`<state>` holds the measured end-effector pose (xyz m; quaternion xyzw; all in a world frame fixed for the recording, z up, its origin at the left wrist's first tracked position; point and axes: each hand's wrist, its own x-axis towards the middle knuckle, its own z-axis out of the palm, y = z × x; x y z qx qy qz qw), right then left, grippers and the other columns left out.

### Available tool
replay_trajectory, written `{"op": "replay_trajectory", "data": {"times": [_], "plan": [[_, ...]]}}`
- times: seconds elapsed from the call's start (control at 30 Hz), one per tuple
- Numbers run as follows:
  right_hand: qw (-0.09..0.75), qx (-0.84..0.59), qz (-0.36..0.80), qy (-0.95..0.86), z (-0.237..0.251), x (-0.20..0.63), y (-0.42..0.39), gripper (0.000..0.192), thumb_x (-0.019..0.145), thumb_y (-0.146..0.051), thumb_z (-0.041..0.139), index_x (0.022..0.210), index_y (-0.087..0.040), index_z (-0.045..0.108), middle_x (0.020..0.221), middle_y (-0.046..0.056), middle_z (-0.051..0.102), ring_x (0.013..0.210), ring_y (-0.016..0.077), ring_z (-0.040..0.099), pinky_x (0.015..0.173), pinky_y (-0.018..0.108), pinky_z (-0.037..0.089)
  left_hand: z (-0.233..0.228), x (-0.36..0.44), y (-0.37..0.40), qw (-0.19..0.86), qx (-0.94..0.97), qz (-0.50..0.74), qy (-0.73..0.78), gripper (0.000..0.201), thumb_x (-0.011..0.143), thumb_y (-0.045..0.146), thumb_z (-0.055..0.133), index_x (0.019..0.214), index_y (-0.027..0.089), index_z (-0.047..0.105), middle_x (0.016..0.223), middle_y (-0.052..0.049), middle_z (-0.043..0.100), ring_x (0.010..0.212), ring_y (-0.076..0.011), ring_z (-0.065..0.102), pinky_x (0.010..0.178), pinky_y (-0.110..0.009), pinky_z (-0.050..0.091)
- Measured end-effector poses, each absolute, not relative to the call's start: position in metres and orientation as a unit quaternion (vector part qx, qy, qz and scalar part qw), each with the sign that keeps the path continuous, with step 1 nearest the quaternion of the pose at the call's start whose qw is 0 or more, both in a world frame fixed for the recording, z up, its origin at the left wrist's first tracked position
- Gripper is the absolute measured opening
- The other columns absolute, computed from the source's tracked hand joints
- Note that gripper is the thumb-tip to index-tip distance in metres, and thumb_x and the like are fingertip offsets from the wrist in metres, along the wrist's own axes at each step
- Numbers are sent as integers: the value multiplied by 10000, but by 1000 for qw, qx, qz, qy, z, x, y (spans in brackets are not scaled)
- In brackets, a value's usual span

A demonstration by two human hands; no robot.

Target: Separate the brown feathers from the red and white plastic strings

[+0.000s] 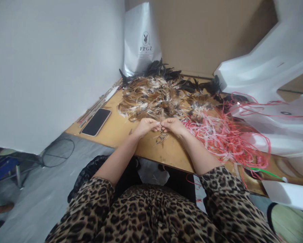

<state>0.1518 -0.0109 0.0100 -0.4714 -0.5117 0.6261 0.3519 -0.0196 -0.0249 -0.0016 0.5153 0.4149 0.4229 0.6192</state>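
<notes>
Between the phone (96, 122) and the left hand (148, 125), the surface (123, 126) is open, so a hand can pass there. Straight ahead, the feather heap (151, 96) blocks any low path, and the silver bag (142, 37) stands behind it. On the right, tangled red and pink cords (224, 138) lie near the right hand (172, 125) and are in the way. At the left, the white partition (52, 60) closes the side.

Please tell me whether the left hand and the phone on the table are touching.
Apart: the head view shows a plain stretch of bare tabletop between the left hand and the phone.
</notes>
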Motion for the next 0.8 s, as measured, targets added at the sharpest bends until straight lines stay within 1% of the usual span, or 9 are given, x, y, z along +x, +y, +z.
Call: {"op": "replay_trajectory", "data": {"times": [0.1, 0.17, 0.27, 0.37, 0.5, 0.67, 0.8], "plan": [[320, -486, 561, -589, 12, 157, -10, 194, 601, -310, 720, 607, -135, 636, 506, -3, 582, 438, 68, 476, 431, 196, 395, -5, -19, -24, 636, 494, 419, 420, 264, 647, 298, 715, 781, 76, 669, 678, -70, 675, 593, -91, 608, 621, -222, 483], [315, -500, 500, -633, 14, 159, -10, 193, 616, -318, 695, 607, -135, 632, 492, -17, 562, 428, 61, 433, 426, 196, 344, -6, -19, -24, 637, 487, 418, 427, 249, 633, 250, 725, 798, 72, 671, 677, -69, 677, 590, -89, 610, 623, -220, 486], [316, -510, 434, -672, 18, 161, -11, 194, 631, -323, 664, 617, -131, 637, 523, -17, 571, 469, 63, 424, 472, 203, 335, -5, -18, -25, 633, 483, 420, 436, 234, 632, 201, 721, 814, 63, 670, 659, -66, 673, 574, -84, 606, 613, -214, 485], [316, -503, 416, -689, 21, 160, -13, 207, 653, -337, 631, 626, -132, 633, 550, -12, 579, 498, 74, 432, 507, 214, 344, -5, -16, -25, 623, 485, 425, 443, 225, 637, 178, 712, 826, 64, 668, 624, -51, 661, 540, -75, 590, 590, -210, 481], [310, -487, 400, -712, 19, 156, -15, 238, 693, -370, 587, 643, -140, 628, 558, -4, 576, 501, 88, 435, 515, 228, 344, -6, -14, -25, 607, 497, 427, 450, 213, 636, 169, 709, 818, 67, 665, 580, -33, 641, 501, -72, 569, 564, -214, 476], [312, -499, 361, -724, 15, 151, -17, 251, 706, -388, 578, 667, -147, 636, 578, 13, 597, 518, 107, 466, 524, 237, 361, -7, -14, -24, 601, 492, 435, 457, 211, 633, 162, 709, 812, 61, 662, 574, -34, 640, 495, -74, 567, 562, -218, 475], [331, -484, 390, -710, 14, 153, -15, 277, 704, -408, 578, 673, -136, 617, 586, 15, 587, 516, 103, 462, 524, 235, 366, -6, -17, -22, 612, 467, 458, 444, 247, 637, 194, 717, 840, 62, 665, 611, -46, 652, 519, -73, 576, 558, -206, 464]]}}
